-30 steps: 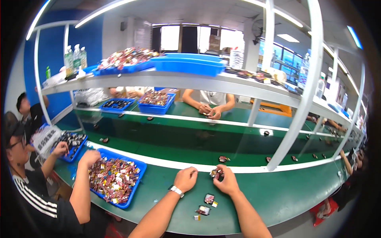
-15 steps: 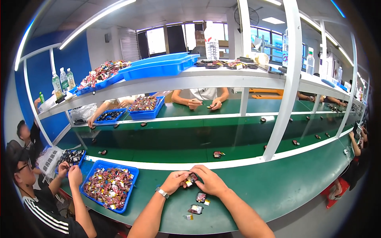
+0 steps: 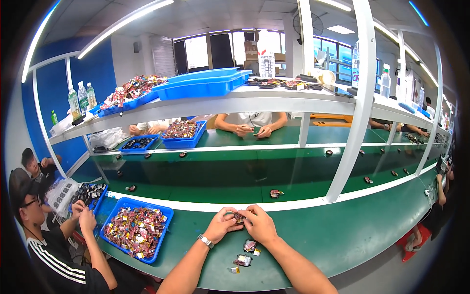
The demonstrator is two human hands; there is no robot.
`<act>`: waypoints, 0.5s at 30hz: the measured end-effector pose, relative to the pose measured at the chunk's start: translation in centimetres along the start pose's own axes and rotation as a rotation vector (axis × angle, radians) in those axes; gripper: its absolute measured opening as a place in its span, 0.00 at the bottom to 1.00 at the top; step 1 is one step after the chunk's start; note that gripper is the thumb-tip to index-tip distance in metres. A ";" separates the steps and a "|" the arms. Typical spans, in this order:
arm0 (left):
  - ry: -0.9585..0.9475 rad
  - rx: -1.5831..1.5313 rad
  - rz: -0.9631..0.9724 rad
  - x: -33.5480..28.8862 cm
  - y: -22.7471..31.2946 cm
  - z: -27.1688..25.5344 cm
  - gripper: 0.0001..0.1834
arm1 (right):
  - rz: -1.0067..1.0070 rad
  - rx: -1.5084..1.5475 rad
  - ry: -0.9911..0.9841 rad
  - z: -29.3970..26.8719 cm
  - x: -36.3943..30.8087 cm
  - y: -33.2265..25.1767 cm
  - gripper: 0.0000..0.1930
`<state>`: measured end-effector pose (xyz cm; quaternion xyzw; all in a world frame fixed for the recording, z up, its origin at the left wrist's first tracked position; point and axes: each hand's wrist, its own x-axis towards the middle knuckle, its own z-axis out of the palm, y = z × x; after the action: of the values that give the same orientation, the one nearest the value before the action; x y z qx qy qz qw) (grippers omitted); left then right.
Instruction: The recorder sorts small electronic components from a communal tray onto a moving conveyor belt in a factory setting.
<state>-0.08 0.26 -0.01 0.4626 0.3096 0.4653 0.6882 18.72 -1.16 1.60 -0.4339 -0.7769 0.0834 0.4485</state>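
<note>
Between my fingertips is a small dark-cased electronic part, held above the green bench top. My left hand, with a metal-banded watch at the wrist, is closed on its left side. My right hand grips the other side, with fingers bent over the top. My fingers hide most of the part. Just below my hands lie two similar small cased parts, one dark and reddish and one silvery. Nearer the bench edge is a small flat silver-and-yellow piece.
A blue tray heaped with small reddish and silver parts stands left of my hands. Beside it, a co-worker handles something small. Beyond a white rail, scattered parts lie on a green belt. A white post rises right of centre, supporting an overhead shelf.
My fingers have shifted around the held part, and its silver-and-yellow face shows less now. The whole view has moved slightly. At the far left, a co-worker's hand has drawn back from the belt.
</note>
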 end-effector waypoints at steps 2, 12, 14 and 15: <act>-0.003 0.002 0.006 0.0 -0.2 -0.1 0.18 | -0.177 -0.050 0.001 0.0 0.3 0.2 0.20; -0.007 0.087 -0.038 0.0 0.2 0.4 0.17 | -0.170 -0.071 -0.083 -0.2 0.7 0.2 0.07; 0.000 0.087 -0.039 0.0 0.2 0.4 0.17 | -0.148 -0.026 -0.111 -0.7 0.8 0.6 0.07; -0.003 0.092 -0.031 0.0 0.2 0.5 0.17 | -0.147 -0.025 -0.112 -0.7 0.8 0.6 0.07</act>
<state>0.24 0.08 0.32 0.4897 0.3369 0.4392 0.6736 19.43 -0.36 2.22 -0.3761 -0.8314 0.0645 0.4039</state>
